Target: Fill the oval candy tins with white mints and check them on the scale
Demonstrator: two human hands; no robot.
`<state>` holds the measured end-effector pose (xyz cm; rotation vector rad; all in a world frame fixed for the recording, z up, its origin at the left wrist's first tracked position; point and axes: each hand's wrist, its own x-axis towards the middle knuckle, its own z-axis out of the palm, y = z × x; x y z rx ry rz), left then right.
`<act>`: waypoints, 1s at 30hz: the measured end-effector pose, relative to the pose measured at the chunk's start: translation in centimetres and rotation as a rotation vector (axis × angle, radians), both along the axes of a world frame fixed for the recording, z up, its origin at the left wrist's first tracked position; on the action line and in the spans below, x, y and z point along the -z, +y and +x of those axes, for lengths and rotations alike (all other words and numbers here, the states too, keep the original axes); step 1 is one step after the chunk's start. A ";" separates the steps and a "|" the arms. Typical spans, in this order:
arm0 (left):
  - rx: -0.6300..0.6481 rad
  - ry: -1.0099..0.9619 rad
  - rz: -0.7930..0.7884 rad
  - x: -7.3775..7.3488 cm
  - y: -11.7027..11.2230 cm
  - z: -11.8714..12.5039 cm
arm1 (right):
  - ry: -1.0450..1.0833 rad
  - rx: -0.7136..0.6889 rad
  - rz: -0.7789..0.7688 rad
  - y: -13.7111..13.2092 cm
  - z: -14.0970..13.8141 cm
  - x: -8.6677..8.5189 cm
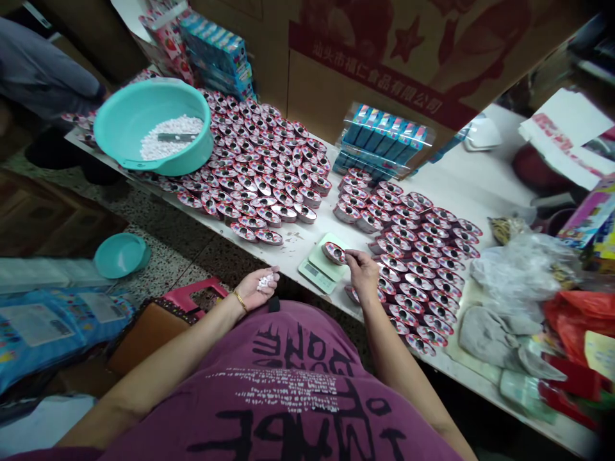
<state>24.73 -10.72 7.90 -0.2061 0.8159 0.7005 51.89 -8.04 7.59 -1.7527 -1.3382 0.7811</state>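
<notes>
My left hand [258,287] is held palm up at the table's near edge, cupped round a small heap of white candy pieces [266,281]. My right hand [362,272] is pinched over a small oval tin [334,252] that sits on a pale green scale [323,264]; I cannot make out what the fingertips hold. Right of that hand lie rows of the same pink-rimmed oval tins [423,253]. A larger spread of tins [262,173] covers the table to the left.
A teal basin [154,125] holding white candy and a scoop stands at the far left. Blue boxed packs [382,137] sit behind the tins, cardboard cartons behind those. Bags and cloth [519,288] crowd the right end. A teal bowl [121,254] lies on the floor.
</notes>
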 end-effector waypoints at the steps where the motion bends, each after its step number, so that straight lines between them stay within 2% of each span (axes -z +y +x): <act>1: 0.020 0.000 -0.004 0.1 0.1 0.3 | 0.019 -0.003 0.001 0.0 -0.5 -0.2; 3: 0.067 0.011 -0.014 0.3 0.5 1.2 | 0.059 -0.090 0.001 0.0 -2.0 -0.8; 5: 0.108 0.008 -0.025 0.6 1.1 2.4 | 0.048 -0.287 0.023 0.0 -3.6 -1.6; 7: 0.128 -0.029 -0.030 0.8 1.9 3.5 | -0.101 -0.429 0.066 0.0 -4.5 -2.0; 8: 0.127 -0.053 -0.030 0.8 2.3 3.9 | -0.229 -0.435 0.071 0.1 -4.5 -2.1; 10: 0.108 -0.087 -0.031 0.8 3.0 3.9 | -0.513 -0.361 -0.004 0.5 -3.8 -1.7; 13: 0.053 -0.082 -0.034 0.8 3.1 2.1 | -0.779 -0.344 -0.228 1.7 -2.2 -0.5; 16: -0.036 -0.034 -0.041 1.0 2.2 -0.7 | -0.840 -0.453 -0.261 3.9 -2.8 0.5; 19: -0.112 0.040 -0.064 1.4 1.1 -2.9 | -0.844 -0.598 -0.157 6.9 -6.9 1.2; 23: -0.137 0.165 -0.098 1.8 0.8 -4.2 | -0.791 -0.732 -0.099 9.9 -12.7 2.4; 24: -0.133 0.183 -0.098 1.9 1.0 -4.3 | -0.757 -0.734 -0.076 10.3 -13.2 2.7; 26: -0.124 0.199 -0.085 2.1 1.5 -4.5 | -0.697 -0.673 -0.024 10.7 -12.2 3.2; 30: -0.111 0.203 -0.067 2.2 2.3 -4.2 | -0.792 -0.297 -0.038 11.1 -5.1 3.4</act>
